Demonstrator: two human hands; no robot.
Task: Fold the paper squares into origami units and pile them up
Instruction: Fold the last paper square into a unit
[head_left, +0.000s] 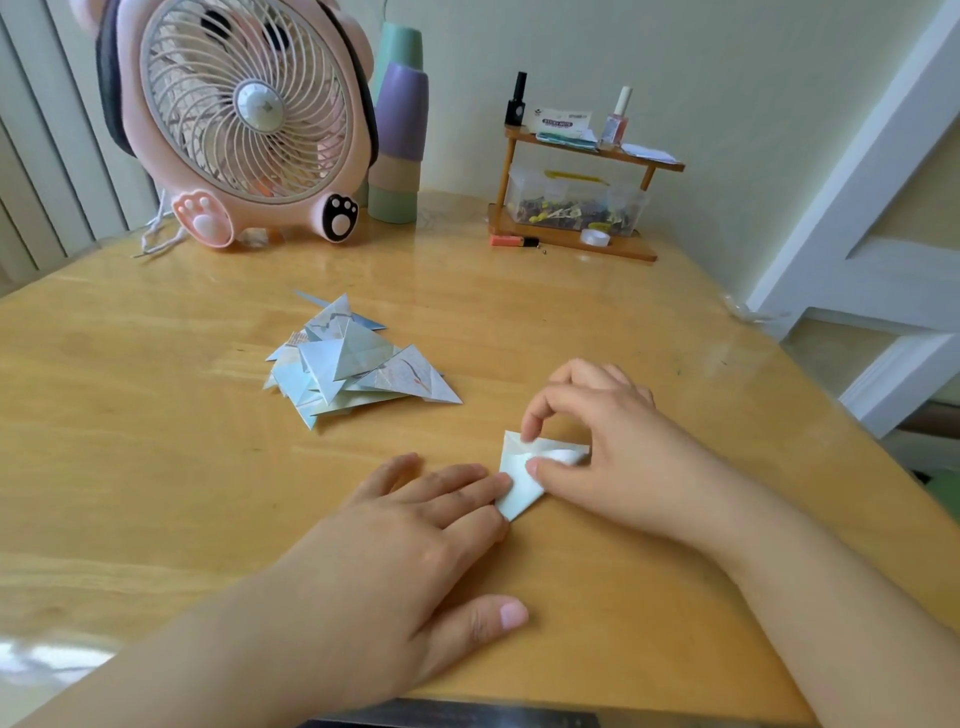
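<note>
Your left hand (415, 525) presses flat on the paper unit (524, 475), lower centre; right hand (613, 441) pinches its flap.

A pink bear-shaped fan (244, 119) stands far left on the wooden worktop (156, 467), stacked pastel cups (397, 140) just right of it. Far right, a small wooden shelf (582, 176) carries nail-polish bottles (615, 117).
</note>
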